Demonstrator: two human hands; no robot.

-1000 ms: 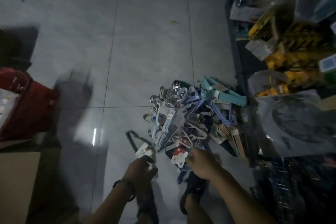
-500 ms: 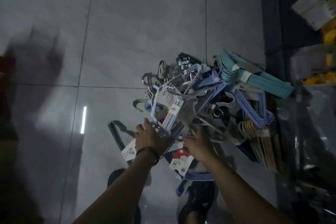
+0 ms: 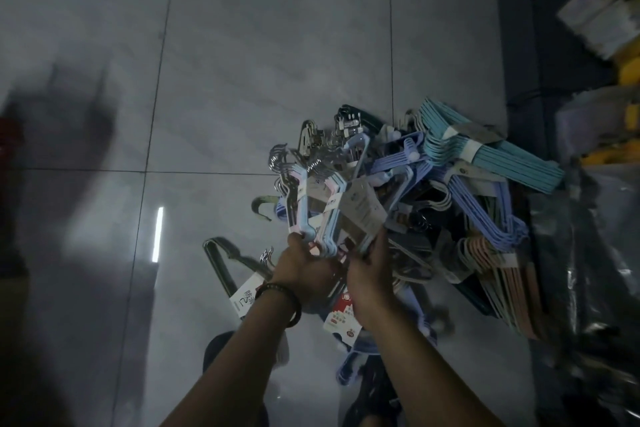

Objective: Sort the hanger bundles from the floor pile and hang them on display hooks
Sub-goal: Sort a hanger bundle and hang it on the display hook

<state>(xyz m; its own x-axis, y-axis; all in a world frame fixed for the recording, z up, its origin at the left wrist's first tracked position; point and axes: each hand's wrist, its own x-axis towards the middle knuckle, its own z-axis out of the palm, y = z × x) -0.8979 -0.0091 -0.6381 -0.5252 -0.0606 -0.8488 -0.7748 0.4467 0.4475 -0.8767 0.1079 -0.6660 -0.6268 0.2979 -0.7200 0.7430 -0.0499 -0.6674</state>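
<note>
While I've got both hands on pale-blue hanger bundle (image 3: 329, 215), just above floor pile (image 3: 485, 211), step = pick/sort. L hand (image 3: 304, 267) and R hand (image 3: 369, 274) fingers curled round lower end. Next: lift clear w/o snagging neighbours, then hang.

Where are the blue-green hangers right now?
In the head view, the teal hanger bundle lies at the pile's far right edge, just beyond the purple hangers and beside the dark shelf base.
</note>
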